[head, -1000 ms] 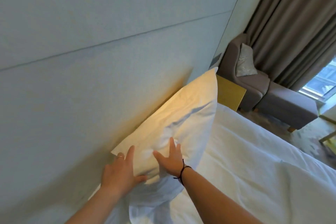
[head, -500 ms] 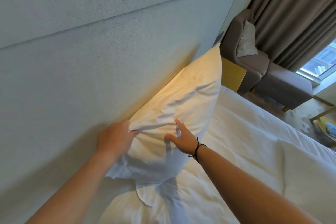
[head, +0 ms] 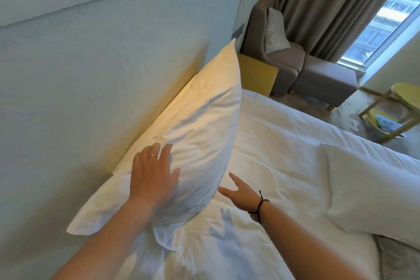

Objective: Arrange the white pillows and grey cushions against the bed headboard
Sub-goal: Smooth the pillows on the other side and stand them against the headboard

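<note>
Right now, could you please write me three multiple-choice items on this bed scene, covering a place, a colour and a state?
1. What does the upright white pillow lean against?
A. the headboard
B. the curtain
C. the armchair

2. What colour is the band on the right hand's wrist?
A. red
B. black
C. white

3. What is the left hand doing?
A. hanging off the bed
B. clenching a cushion
C. resting flat on the pillow

Answers: 1 A, the pillow's back meets the padded panel; 2 B, a dark cord circles the wrist; 3 C, straight fingers lie spread on the pillow's face.
</note>
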